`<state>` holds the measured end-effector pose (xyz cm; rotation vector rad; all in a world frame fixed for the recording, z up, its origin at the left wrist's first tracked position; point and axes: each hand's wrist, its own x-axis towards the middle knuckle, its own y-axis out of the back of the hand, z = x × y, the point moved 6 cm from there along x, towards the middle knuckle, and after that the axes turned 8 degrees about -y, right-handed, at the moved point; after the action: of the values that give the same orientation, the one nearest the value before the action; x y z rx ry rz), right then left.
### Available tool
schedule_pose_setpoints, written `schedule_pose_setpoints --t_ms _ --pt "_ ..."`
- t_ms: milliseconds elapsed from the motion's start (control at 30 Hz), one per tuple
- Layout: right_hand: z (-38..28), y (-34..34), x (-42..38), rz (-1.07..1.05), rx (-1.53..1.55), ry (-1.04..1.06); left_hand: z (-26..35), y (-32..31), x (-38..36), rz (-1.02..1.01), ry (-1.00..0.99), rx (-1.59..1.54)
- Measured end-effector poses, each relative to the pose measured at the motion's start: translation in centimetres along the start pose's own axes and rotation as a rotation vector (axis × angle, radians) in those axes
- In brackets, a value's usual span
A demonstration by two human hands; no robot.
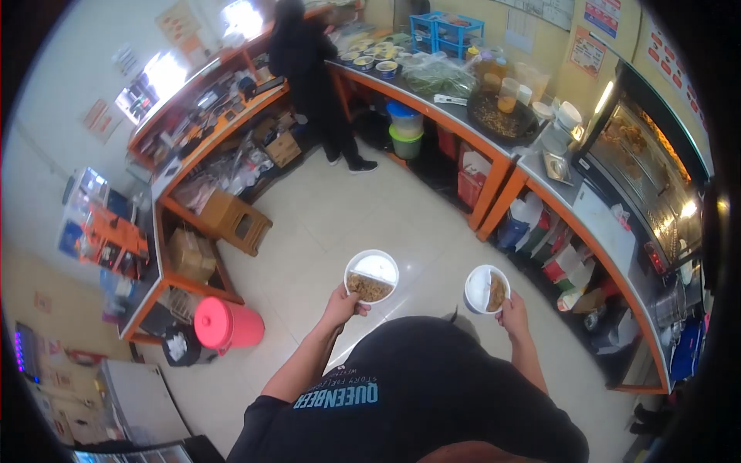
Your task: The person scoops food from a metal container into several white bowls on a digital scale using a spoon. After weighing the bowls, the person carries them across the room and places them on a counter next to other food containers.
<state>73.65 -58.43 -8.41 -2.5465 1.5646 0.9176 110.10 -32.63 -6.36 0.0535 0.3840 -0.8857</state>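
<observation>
My left hand [345, 304] is closed on the rim of a round white bowl [377, 266], with its thumb at the lower left edge. A divider splits this bowl; brown crumbly food lies in the lower part and the upper part shows white. On the right, my right hand [512, 312] grips a second white bowl [478, 289] by its right side. That bowl is divided too, with brown food in its right part and white in its left. Both bowls are held apart in front of my dark shirt, above the tiled floor.
A person in dark clothes [309, 85] stands at the far counter. Small cups [386, 68] and a large dark pan [502, 116] sit on the orange-edged counter. A lit glass cabinet [637, 154] is at right; a stool [235, 221] and pink bin [228, 324] stand at left.
</observation>
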Motion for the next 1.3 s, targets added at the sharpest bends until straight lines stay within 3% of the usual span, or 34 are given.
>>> schedule_pose_setpoints --t_ms 300,500,600,633,667,833,933,1067,1233,1300 --pt "-12.2 -3.7 23.9 0.034 -0.007 0.011 9.4 -1.1 27.2 0.076 -0.009 -0.044" --pt "-31.6 -7.1 41.7 -0.107 -0.194 0.247 14.6 -1.2 40.2 0.158 -0.006 -0.137" --pt "-40.8 -9.2 49.7 -0.180 -0.106 0.242 16.0 -0.7 48.3 0.152 0.002 -0.138" --pt "-42.4 -10.1 53.9 -0.227 0.063 0.263 16.6 -0.6 51.4 0.145 -0.008 -0.156" --pt "-47.6 -10.9 53.7 -0.188 0.003 0.246 17.4 -0.6 54.7 0.136 -0.022 -0.173" --pt "-58.3 -13.4 68.7 -0.121 0.030 0.308 21.4 -0.1 72.1 0.096 -0.051 -0.137" --pt "-63.2 -14.3 74.9 -0.083 0.201 0.225 23.8 -0.5 81.5 0.039 0.009 -0.095" --pt "-67.8 -14.2 84.5 0.060 0.168 0.174 25.8 -2.0 93.2 -0.010 -0.012 -0.073" --pt "-70.8 -14.3 92.0 0.054 0.212 0.135 25.4 -5.4 102.8 0.012 -0.044 -0.110" --pt "-70.9 -14.5 94.0 0.064 0.210 0.113 24.1 -6.6 104.7 -0.008 0.031 -0.071"
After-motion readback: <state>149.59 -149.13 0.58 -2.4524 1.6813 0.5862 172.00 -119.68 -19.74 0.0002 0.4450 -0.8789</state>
